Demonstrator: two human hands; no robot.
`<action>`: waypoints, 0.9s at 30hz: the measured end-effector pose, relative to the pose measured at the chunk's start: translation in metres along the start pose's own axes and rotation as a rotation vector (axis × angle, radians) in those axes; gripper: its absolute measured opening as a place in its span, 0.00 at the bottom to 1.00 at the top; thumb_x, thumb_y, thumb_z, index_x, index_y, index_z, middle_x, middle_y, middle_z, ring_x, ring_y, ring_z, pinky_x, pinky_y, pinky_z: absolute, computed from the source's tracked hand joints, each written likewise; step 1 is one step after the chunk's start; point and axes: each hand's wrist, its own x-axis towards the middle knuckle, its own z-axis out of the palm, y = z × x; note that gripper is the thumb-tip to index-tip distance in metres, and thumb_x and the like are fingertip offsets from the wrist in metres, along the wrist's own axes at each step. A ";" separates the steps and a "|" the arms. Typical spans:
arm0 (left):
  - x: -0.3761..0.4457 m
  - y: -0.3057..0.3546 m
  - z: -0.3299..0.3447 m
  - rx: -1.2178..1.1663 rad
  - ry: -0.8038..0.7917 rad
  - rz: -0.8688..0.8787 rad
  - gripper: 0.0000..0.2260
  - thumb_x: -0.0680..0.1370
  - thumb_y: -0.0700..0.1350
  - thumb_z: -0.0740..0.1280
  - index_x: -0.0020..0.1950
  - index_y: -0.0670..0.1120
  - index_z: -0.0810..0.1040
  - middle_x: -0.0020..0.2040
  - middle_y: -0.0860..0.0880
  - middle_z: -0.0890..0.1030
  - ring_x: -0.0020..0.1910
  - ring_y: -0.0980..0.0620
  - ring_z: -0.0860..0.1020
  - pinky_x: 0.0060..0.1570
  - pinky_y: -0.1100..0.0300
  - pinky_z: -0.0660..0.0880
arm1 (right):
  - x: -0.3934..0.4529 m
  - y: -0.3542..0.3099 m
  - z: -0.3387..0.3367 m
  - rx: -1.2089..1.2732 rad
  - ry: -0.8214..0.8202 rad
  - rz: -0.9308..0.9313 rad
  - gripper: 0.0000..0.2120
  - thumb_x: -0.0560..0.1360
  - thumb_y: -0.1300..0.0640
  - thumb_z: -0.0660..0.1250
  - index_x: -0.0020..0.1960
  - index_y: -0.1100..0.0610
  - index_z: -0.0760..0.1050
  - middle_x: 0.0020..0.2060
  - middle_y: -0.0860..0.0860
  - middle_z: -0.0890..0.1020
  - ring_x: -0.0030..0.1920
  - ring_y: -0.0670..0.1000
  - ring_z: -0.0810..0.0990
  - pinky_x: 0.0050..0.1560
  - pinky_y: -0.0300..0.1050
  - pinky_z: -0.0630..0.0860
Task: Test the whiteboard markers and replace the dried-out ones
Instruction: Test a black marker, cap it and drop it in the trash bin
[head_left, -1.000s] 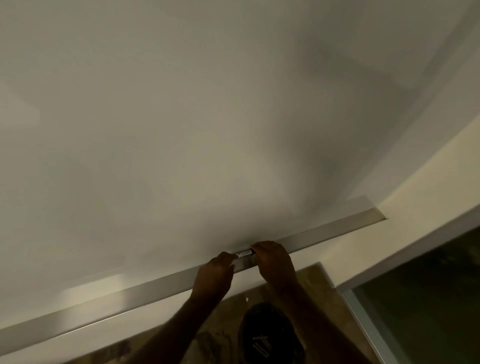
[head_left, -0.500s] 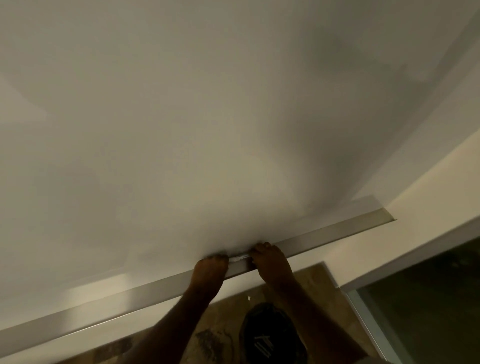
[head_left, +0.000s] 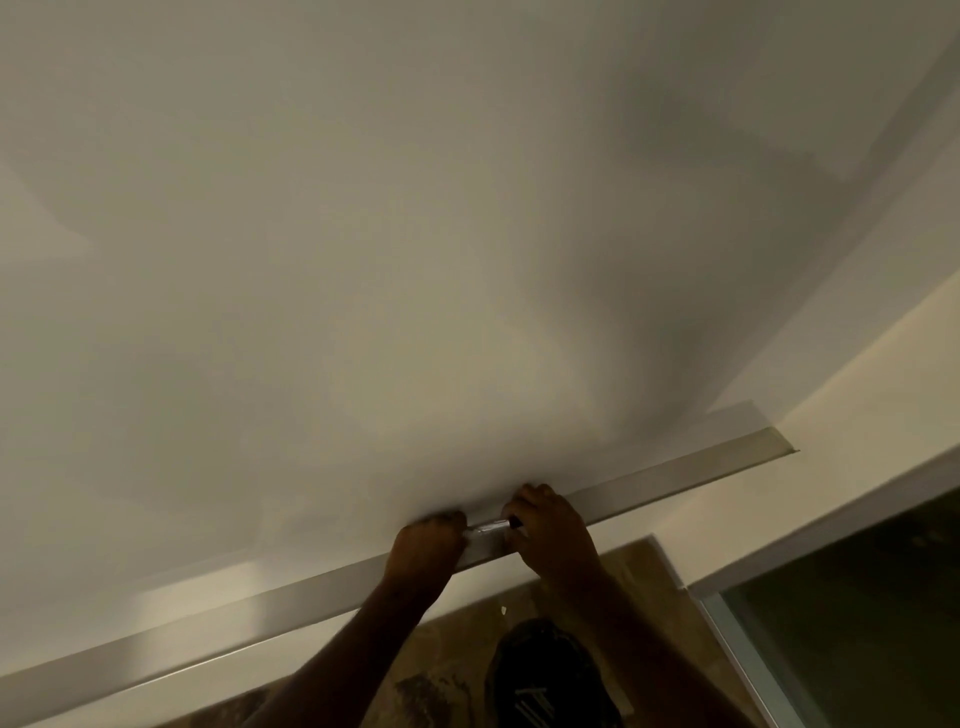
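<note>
A large blank whiteboard (head_left: 415, 260) fills most of the view. Along its bottom edge runs a grey metal tray (head_left: 675, 480). A marker (head_left: 491, 527) with a pale barrel lies level just above the tray, held between both hands. My left hand (head_left: 426, 545) grips its left end with curled fingers. My right hand (head_left: 550, 530) grips its right end, where a dark part shows at the fingers. Most of the marker is hidden inside the two fists.
Below the tray is a brown mottled floor (head_left: 457, 675) with my dark shoe (head_left: 550, 680) on it. A cream wall (head_left: 857, 405) stands right of the board, and a dark glass panel (head_left: 857, 623) with a metal frame sits at the lower right.
Both hands have stayed at the same spot on the tray. They have drawn slightly apart, so more of the marker's pale barrel shows between them.
</note>
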 end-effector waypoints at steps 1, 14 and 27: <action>-0.001 0.001 -0.006 -0.066 0.011 -0.023 0.07 0.76 0.51 0.69 0.51 0.49 0.81 0.43 0.47 0.84 0.41 0.45 0.83 0.38 0.55 0.77 | 0.002 -0.005 -0.012 0.067 0.014 0.000 0.04 0.71 0.57 0.73 0.45 0.53 0.80 0.45 0.48 0.81 0.47 0.49 0.79 0.46 0.40 0.77; -0.039 -0.011 -0.107 -0.885 0.213 -0.138 0.03 0.77 0.48 0.73 0.51 0.52 0.84 0.30 0.55 0.82 0.25 0.57 0.78 0.31 0.57 0.79 | 0.036 -0.106 -0.121 0.871 0.174 0.233 0.09 0.73 0.58 0.75 0.53 0.52 0.82 0.46 0.43 0.86 0.51 0.44 0.83 0.54 0.38 0.79; -0.112 -0.045 -0.245 -1.298 0.601 0.009 0.21 0.78 0.59 0.63 0.48 0.44 0.85 0.34 0.42 0.83 0.28 0.42 0.80 0.30 0.53 0.78 | 0.061 -0.238 -0.218 1.041 0.276 -0.007 0.09 0.75 0.46 0.68 0.52 0.48 0.83 0.40 0.49 0.85 0.40 0.48 0.82 0.46 0.39 0.77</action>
